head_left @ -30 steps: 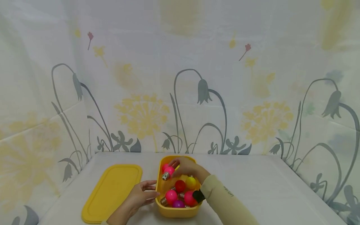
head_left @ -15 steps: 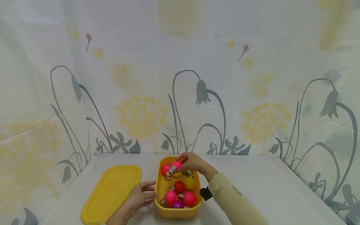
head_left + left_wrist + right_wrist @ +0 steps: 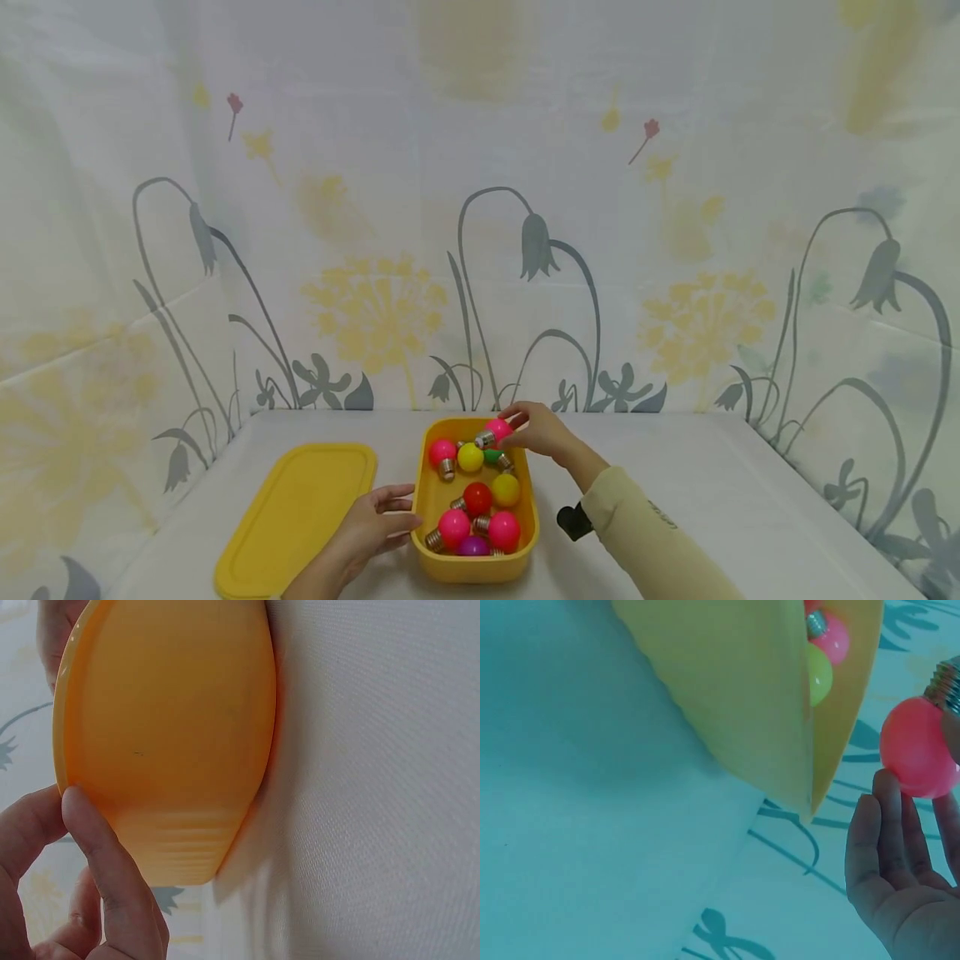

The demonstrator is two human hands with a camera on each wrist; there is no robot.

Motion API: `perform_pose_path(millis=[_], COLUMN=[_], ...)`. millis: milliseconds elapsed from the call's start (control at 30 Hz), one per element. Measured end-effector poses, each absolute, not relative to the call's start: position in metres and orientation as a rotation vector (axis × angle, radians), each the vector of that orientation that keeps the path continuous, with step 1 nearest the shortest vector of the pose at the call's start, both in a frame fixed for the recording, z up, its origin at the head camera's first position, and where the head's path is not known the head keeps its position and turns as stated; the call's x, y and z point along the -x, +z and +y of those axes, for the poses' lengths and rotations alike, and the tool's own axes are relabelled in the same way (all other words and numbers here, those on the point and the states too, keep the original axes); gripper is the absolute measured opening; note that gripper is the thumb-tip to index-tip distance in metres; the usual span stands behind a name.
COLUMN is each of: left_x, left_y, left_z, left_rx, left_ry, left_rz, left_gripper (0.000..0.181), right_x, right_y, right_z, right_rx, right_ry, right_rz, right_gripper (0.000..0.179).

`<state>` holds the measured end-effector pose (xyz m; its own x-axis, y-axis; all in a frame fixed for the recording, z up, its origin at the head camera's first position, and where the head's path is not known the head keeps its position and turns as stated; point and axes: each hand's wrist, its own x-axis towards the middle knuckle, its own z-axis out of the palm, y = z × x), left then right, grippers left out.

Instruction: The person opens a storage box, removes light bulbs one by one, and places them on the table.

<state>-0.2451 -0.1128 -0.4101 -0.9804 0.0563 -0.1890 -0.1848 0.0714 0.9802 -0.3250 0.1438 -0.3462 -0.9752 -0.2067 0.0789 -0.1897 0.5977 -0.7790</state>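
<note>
My right hand (image 3: 547,429) holds a pink light bulb (image 3: 497,432) by its round end, above the far right rim of the yellow container (image 3: 476,570). In the right wrist view the bulb's metal screw base points up and my fingertips touch its globe. Inside the container lie pink, yellow, red, green and purple bulbs, including a red bulb (image 3: 477,498) and a yellow bulb (image 3: 470,457). My left hand (image 3: 371,525) touches the container's left side with its fingertips. In the left wrist view, those fingertips meet the rim and outer wall.
A flat yellow lid (image 3: 300,517) lies on the white tabletop (image 3: 675,492) left of the container. A flower-printed cloth (image 3: 480,250) hangs behind the table. A small black device (image 3: 574,522) sits at my right wrist.
My right hand has lifted the pink bulb from the container's far left part and moved it right and up to the far right rim. The left hand stays put.
</note>
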Motion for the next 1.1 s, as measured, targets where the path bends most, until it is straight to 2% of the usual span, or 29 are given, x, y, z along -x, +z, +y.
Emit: perform_pose_path(millis=[1100], left_x=[0.247], left_y=[-0.416], left_z=[-0.114], left_rx=[0.106], left_ry=[2.045], left_rz=[2.139], left_gripper=[0.055], right_x=[0.314], right_y=[-0.381], right_z=[0.205], right_rx=[0.052], right_ry=[-1.529], right_rz=[2.974], right_gripper=[0.042])
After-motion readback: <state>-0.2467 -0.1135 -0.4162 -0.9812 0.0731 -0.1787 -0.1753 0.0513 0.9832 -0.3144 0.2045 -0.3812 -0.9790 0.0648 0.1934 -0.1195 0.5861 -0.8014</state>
